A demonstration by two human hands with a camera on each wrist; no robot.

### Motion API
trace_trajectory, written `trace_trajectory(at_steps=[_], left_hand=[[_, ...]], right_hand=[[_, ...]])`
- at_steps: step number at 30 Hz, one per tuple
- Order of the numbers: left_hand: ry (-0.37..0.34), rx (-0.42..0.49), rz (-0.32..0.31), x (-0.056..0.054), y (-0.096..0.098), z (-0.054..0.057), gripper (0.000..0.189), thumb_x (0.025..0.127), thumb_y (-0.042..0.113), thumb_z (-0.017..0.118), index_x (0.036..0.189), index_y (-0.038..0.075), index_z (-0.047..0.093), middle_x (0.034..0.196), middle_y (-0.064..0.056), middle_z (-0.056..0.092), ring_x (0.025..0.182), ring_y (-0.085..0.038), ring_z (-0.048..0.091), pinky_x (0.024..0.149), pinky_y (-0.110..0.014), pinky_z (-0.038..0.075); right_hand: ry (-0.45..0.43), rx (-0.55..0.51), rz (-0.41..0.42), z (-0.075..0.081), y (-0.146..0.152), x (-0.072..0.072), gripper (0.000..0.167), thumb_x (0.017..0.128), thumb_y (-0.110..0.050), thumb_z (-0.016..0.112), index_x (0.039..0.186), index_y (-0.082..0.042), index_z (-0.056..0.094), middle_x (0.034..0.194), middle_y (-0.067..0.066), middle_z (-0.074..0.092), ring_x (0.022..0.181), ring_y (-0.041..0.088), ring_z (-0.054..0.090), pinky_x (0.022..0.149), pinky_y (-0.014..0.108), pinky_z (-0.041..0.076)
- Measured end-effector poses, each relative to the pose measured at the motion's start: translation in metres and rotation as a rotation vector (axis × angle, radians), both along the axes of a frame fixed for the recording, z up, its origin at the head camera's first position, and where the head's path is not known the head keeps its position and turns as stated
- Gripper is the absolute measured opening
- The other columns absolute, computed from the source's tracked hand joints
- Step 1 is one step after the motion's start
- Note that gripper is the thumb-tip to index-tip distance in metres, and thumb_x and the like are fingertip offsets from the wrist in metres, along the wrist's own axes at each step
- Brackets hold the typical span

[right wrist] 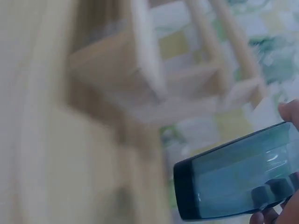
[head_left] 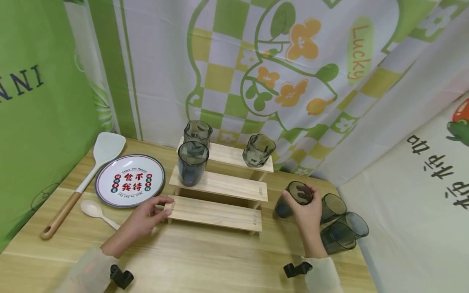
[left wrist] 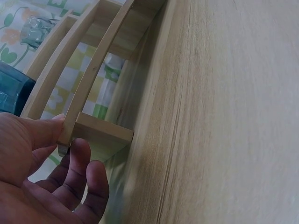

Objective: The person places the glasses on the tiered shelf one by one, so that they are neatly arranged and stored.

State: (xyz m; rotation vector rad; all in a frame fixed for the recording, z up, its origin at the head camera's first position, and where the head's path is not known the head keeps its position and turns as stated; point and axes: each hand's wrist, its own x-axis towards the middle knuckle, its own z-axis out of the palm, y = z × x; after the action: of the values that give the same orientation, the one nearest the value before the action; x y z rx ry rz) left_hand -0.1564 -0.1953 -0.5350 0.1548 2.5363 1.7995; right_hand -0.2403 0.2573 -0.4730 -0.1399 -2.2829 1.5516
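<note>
With thumb and fingers, my left hand (head_left: 146,215) pinches the left end of the lowest step of a three-tier wooden rack (head_left: 216,213); the left wrist view shows the thumb above the board and fingers beneath. To the right of the rack, my right hand (head_left: 305,209) grips a dark tinted drinking glass (right wrist: 233,175) near its rim. On the middle step stands a tall dark glass (head_left: 193,165), at the left. Two shorter wavy glasses stand on the top step, one at the left (head_left: 198,129) and another at the right (head_left: 258,150).
Several tinted glasses (head_left: 338,236) are grouped at the table's right edge. Left of the rack lie a round printed plate (head_left: 130,195), a white spatula with a wooden handle (head_left: 109,146) and a pale spoon (head_left: 92,208). A patterned curtain (head_left: 161,73) hangs behind the table.
</note>
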Motion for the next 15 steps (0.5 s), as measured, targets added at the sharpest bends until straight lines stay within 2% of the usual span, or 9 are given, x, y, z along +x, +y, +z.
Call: trace_trajectory(at_steps=[3, 5, 8, 10, 12, 15], left_hand=[[0.002, -0.01, 0.006, 0.0, -0.002, 0.002, 0.037, 0.097, 0.014, 0.07, 0.131, 0.001, 0.062, 0.126, -0.023, 0.061, 0.084, -0.023, 0.065, 0.064, -0.032, 0.054], [0.002, -0.013, 0.005, 0.0, -0.003, 0.002, 0.037, 0.098, 0.015, 0.07, 0.131, 0.001, 0.062, 0.127, -0.023, 0.061, 0.084, -0.024, 0.065, 0.064, -0.031, 0.054], [0.001, -0.021, 0.004, -0.001, -0.004, 0.001, 0.037, 0.098, 0.015, 0.07, 0.131, 0.001, 0.062, 0.127, -0.023, 0.061, 0.083, -0.023, 0.065, 0.064, -0.031, 0.054], [0.002, -0.019, 0.007, -0.001, -0.004, 0.001, 0.037, 0.097, 0.015, 0.07, 0.131, 0.001, 0.062, 0.128, -0.023, 0.06, 0.083, -0.024, 0.065, 0.064, -0.031, 0.054], [0.002, -0.012, 0.004, 0.0, -0.003, 0.0, 0.037, 0.097, 0.014, 0.07, 0.131, 0.0, 0.062, 0.128, -0.024, 0.06, 0.082, -0.024, 0.065, 0.064, -0.031, 0.054], [0.005, 0.012, -0.001, 0.0, -0.001, 0.001, 0.037, 0.097, 0.012, 0.07, 0.131, -0.001, 0.061, 0.128, -0.024, 0.06, 0.082, -0.025, 0.066, 0.064, -0.032, 0.054]], right_hand=[[0.057, 0.038, 0.041, 0.02, -0.012, 0.003, 0.075, 0.081, -0.035, 0.089, 0.14, -0.013, 0.047, 0.127, 0.002, 0.06, 0.11, 0.019, 0.052, 0.083, 0.026, 0.045], [0.093, 0.042, 0.072, 0.041, -0.028, 0.01, 0.072, 0.083, -0.029, 0.087, 0.139, -0.01, 0.047, 0.128, 0.007, 0.06, 0.11, 0.023, 0.052, 0.081, 0.027, 0.045], [0.152, 0.013, 0.151, 0.058, -0.046, 0.012, 0.07, 0.084, -0.019, 0.087, 0.139, -0.006, 0.045, 0.129, 0.012, 0.058, 0.112, 0.029, 0.052, 0.079, 0.025, 0.047], [0.181, -0.015, 0.201, 0.065, -0.059, 0.011, 0.069, 0.083, -0.016, 0.087, 0.137, -0.005, 0.045, 0.129, 0.014, 0.057, 0.113, 0.032, 0.052, 0.079, 0.024, 0.05], [0.204, -0.049, 0.245, 0.06, -0.065, 0.004, 0.07, 0.082, -0.017, 0.088, 0.137, -0.008, 0.045, 0.129, 0.011, 0.057, 0.113, 0.03, 0.053, 0.078, 0.024, 0.054], [0.212, -0.092, 0.284, 0.059, -0.08, 0.002, 0.07, 0.081, -0.018, 0.089, 0.136, -0.008, 0.046, 0.128, 0.01, 0.057, 0.112, 0.029, 0.056, 0.078, 0.026, 0.056]])
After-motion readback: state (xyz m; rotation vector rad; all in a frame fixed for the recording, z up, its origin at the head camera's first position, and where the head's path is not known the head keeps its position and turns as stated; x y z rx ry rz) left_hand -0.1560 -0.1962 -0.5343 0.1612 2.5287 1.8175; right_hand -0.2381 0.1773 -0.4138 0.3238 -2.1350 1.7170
